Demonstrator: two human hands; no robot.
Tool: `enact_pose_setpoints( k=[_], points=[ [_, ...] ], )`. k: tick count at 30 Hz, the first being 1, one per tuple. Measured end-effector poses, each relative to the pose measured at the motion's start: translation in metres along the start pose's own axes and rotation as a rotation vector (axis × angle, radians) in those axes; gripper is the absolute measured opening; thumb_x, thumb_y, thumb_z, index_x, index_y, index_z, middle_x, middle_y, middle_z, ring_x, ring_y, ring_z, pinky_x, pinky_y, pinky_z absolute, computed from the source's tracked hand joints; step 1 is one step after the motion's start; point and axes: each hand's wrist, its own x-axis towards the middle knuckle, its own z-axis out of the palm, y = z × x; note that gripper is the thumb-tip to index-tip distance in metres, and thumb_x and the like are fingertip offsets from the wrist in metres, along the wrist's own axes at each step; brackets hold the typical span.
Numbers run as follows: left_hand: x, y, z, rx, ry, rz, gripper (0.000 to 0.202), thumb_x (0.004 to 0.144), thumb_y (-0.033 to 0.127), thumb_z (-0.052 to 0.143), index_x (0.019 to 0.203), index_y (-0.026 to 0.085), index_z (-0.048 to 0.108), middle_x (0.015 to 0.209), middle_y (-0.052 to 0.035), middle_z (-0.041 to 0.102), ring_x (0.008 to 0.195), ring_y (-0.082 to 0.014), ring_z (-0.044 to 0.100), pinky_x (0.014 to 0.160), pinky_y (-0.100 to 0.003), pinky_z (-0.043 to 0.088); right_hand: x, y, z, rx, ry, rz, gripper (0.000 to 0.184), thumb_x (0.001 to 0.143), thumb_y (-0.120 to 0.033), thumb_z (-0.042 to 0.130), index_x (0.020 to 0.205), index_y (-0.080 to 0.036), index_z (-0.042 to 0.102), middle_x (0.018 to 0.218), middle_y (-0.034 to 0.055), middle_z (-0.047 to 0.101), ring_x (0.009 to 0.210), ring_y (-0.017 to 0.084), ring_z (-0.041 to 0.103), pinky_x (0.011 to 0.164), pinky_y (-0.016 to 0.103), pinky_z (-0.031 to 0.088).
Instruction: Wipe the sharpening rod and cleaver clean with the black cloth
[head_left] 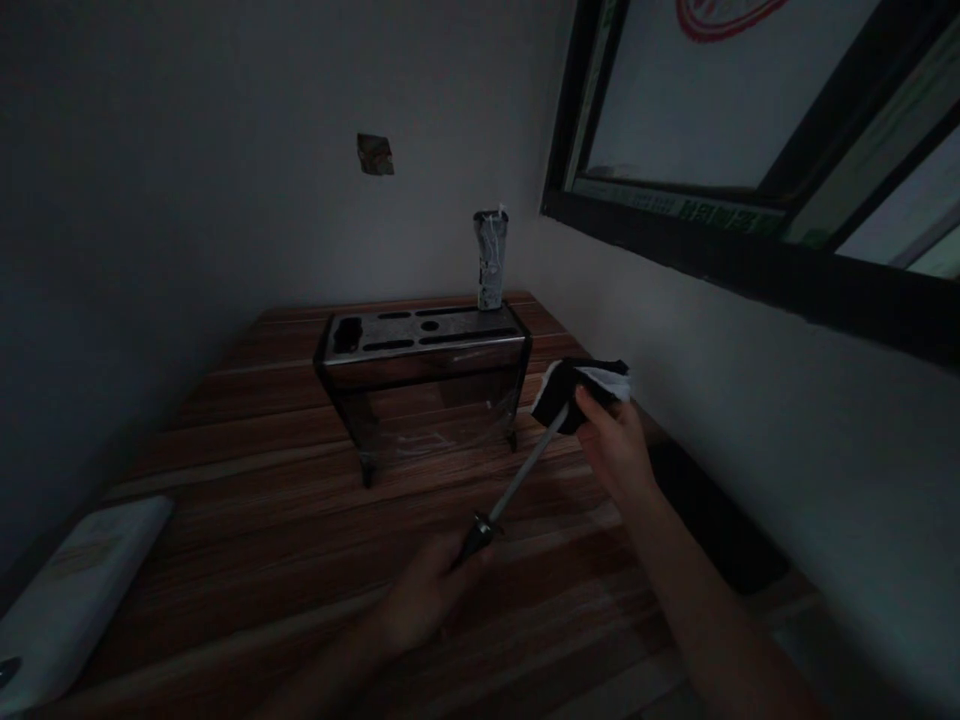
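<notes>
My left hand (431,590) is closed around the black handle of a honing steel (529,468), whose grey rod slants up to the right. In my right hand (616,440) is a folded black and white cloth (564,392), pinched between thumb and fingers. The cloth lies against the rod's far end, so the tip is hidden. Beyond the hands stands a knife block (431,330) with a metal slotted top and clear sides. An upright handle (491,260) in whitish wrapping rises from its right end.
The wooden table (285,560) meets walls behind and to the right. A white board-like object (82,590) lies at the left. A dark flat object (712,515) lies along the right wall. A dark-framed window (697,240) hangs over the right side.
</notes>
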Motion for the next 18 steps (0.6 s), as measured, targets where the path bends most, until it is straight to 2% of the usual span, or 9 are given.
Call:
enact_pose_setpoints(
  k=[5, 8, 15, 18],
  points=[
    [0.000, 0.003, 0.001, -0.085, 0.028, 0.044, 0.041, 0.076, 0.057, 0.048, 0.067, 0.018, 0.044, 0.041, 0.0093, 0.038, 0.031, -0.0050, 0.031, 0.030, -0.016, 0.021, -0.018, 0.014, 0.010, -0.101, -0.108, 0.089, 0.027, 0.058, -0.029, 0.076, 0.082, -0.023, 0.066, 0.090, -0.0001, 0.070, 0.089, 0.019, 0.063, 0.087, 0.036, 0.046],
    [-0.001, 0.005, 0.002, -0.133, 0.013, 0.036, 0.043, 0.077, 0.059, 0.046, 0.064, 0.018, 0.043, 0.035, 0.0096, 0.036, 0.027, -0.0046, 0.028, 0.029, -0.016, 0.018, -0.029, 0.021, 0.017, -0.127, -0.233, 0.134, 0.029, 0.057, -0.028, 0.077, 0.083, -0.023, 0.066, 0.089, -0.0010, 0.070, 0.088, 0.019, 0.063, 0.086, 0.035, 0.047],
    [0.000, 0.005, 0.002, -0.199, 0.072, 0.035, 0.046, 0.073, 0.062, 0.048, 0.061, 0.017, 0.043, 0.033, 0.0097, 0.035, 0.025, -0.0038, 0.027, 0.027, -0.016, 0.017, -0.057, 0.033, 0.025, -0.239, -0.527, 0.265, 0.033, 0.057, -0.025, 0.077, 0.088, -0.022, 0.064, 0.086, -0.0003, 0.071, 0.084, 0.019, 0.064, 0.080, 0.033, 0.050],
    [0.000, 0.006, 0.001, -0.197, 0.087, 0.037, 0.046, 0.073, 0.062, 0.048, 0.062, 0.017, 0.043, 0.033, 0.0098, 0.035, 0.025, -0.0037, 0.027, 0.027, -0.015, 0.017, -0.063, 0.036, 0.026, -0.251, -0.565, 0.293, 0.033, 0.057, -0.025, 0.077, 0.087, -0.022, 0.064, 0.085, -0.0007, 0.070, 0.083, 0.018, 0.065, 0.079, 0.032, 0.050]
  ],
)
